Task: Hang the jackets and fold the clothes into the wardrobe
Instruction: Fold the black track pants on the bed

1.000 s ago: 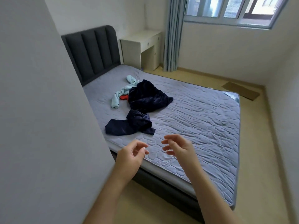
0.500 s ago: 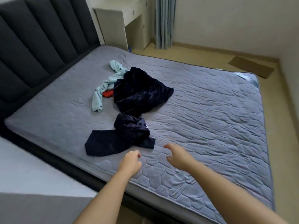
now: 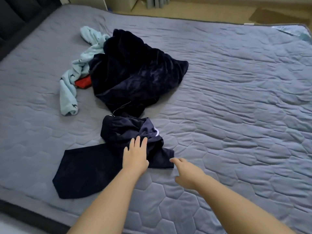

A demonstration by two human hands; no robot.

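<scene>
Two bare hands reach in over the near edge of a grey quilted mattress (image 3: 236, 98) toward a crumpled navy garment (image 3: 91, 169), the closest of the clothes lying on the bed. The left hand (image 3: 135, 156) lies flat on the garment where its bunched part meets its flat part, fingers straight and close together, its grip wide and closed on nothing. The right hand (image 3: 187, 173) is just beside the garment's near right corner, index finger stretched toward the hem and the other fingers loosely extended, its grip wide as well; whether that fingertip touches the cloth is too close to call. The garment's flat part spreads left toward the mattress edge, and a white stripe shows on the bunched part. Just beyond it sits a larger heap, a dark plush garment (image 3: 135, 73). Against that heap's left side lies a twisted light blue garment (image 3: 69, 92) with small dark prints, and a small red cloth (image 3: 83, 82) shows between the two. A dark padded headboard (image 3: 15, 16) fills the top left corner, and past the bed's far side a flat cardboard piece (image 3: 276, 16) lies on the floor (image 3: 202, 10), near the foot of a grey curtain (image 3: 157, 2)
</scene>
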